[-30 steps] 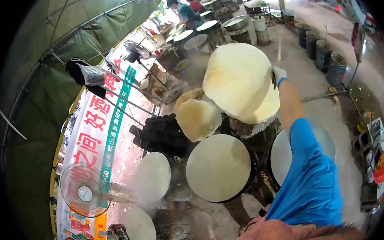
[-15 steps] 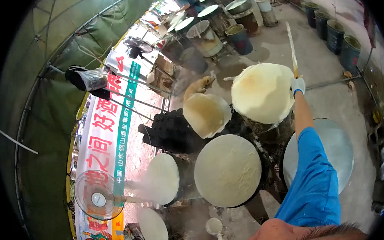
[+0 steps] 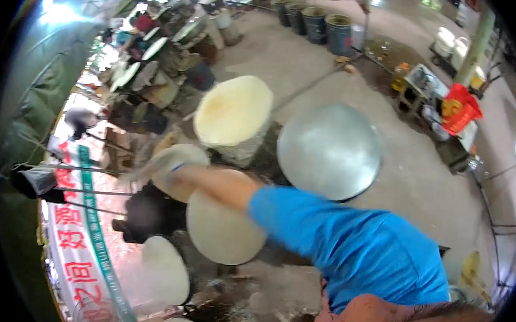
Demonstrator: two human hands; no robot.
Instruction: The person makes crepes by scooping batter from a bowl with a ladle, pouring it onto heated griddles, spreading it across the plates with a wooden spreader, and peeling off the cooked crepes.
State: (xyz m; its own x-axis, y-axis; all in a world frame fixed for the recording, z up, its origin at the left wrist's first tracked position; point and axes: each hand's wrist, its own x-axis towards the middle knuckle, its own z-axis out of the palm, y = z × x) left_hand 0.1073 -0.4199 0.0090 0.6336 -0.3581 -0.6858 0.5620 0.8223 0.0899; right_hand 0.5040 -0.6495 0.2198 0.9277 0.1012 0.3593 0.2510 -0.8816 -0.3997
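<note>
My right arm, in a blue sleeve, reaches left across the view. My right hand (image 3: 168, 167), in a white glove with a blue wristband, is smeared by motion. A pale streak of the long flat stick (image 3: 133, 174) runs left from it. Under or just behind the hand is a pale round flatbread (image 3: 186, 191). My forearm passes over a round griddle (image 3: 224, 235) with a pale coating. Beyond lies a stack of large yellowish flatbreads (image 3: 235, 110) on a stand. A bare metal griddle (image 3: 330, 151) stands right of it. My left hand is out of view.
More pale-topped griddles (image 3: 165, 274) stand at lower left, with dark stacked blocks (image 3: 150, 210) above them. Several tall bins (image 3: 315, 24) line the back. A red bag (image 3: 459, 109) lies at right. A banner (image 3: 78, 229) hangs at left; a fan is at its foot.
My right hand has swung left from beside the flatbread stack to over the smaller flatbread. The view has turned right, bringing the bare metal griddle fully into sight.
</note>
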